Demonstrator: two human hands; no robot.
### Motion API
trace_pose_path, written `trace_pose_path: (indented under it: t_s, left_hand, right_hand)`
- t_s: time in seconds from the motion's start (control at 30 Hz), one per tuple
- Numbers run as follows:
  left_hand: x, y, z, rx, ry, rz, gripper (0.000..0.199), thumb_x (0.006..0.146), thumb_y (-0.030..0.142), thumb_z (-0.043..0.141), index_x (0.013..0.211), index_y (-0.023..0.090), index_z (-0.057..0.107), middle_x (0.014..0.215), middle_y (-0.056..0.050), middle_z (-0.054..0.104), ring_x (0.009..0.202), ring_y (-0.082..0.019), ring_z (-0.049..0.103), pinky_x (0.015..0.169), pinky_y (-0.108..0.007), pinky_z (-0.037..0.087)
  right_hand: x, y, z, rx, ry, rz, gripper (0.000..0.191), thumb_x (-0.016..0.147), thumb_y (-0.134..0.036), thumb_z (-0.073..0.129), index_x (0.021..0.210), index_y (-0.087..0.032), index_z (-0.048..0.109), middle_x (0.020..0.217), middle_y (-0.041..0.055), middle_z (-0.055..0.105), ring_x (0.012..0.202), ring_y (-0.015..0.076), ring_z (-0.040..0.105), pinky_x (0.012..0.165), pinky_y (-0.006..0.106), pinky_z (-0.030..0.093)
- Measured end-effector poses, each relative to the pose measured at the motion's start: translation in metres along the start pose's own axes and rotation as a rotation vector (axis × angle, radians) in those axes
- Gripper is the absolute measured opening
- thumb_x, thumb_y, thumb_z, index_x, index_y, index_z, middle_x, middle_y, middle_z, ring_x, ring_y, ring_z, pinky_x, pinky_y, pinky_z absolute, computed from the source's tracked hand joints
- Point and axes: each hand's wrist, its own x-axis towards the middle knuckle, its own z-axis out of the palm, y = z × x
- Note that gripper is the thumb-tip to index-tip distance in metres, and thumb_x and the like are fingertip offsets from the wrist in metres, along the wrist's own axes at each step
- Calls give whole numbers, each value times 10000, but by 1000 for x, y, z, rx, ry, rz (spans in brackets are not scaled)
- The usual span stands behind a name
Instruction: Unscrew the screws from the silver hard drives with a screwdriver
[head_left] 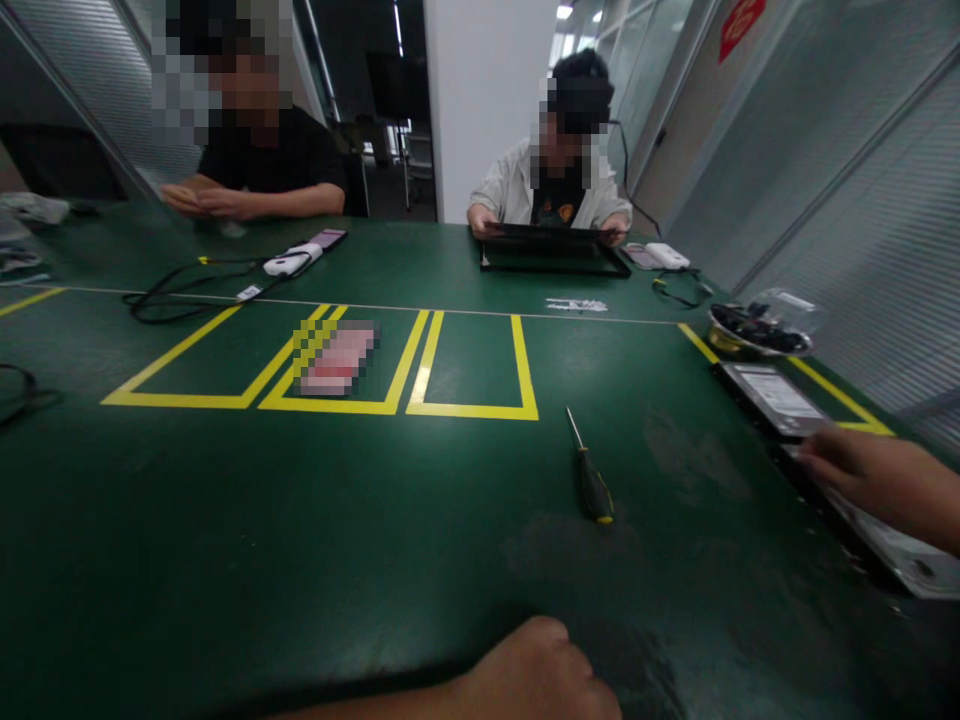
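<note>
My left hand (544, 675) rests in a loose fist on the green table at the bottom edge, with no object showing in it. At the right, my right hand (870, 475) is over the end of a silver hard drive (892, 545). Its fingers are curled and pressed together; what they grip, if anything, is hidden. Just beyond them lies another hard drive (772, 395) with a white label. A screwdriver (592, 480) with a dark, yellow-tipped handle lies between my hands, its shaft pointing away from me.
Yellow tape (472, 411) marks several areas; a blurred-out pinkish thing (341, 358) lies in one. A metal bowl (757, 335) of dark parts stands far right. Two people sit opposite, one holding a dark flat panel (551, 233). Cables and a white power bank (292, 260) lie far left.
</note>
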Motion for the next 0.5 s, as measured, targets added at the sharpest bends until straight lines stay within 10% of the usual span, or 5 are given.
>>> trace_pose_path:
  t_s: [0.27,0.5]
  left_hand:
    - [0,1,-8,19,39,15,155,879,297,674,768,220,597,560,76,585,437,-130,497,431,-311,182]
    - [4,1,-16,22,-1,20,227,902,279,642,710,201,549,544,58,577,446,-132,502,433,-306,188]
  right_hand:
    - [-34,-26,11,54,5,-117,343,785,-444,385,801,-209,634,898,151,672,792,280,648,753,418,517]
    - [-45,14,31,118,26,7,324,704,-521,513,832,-251,638,829,75,693,734,247,667,672,350,507]
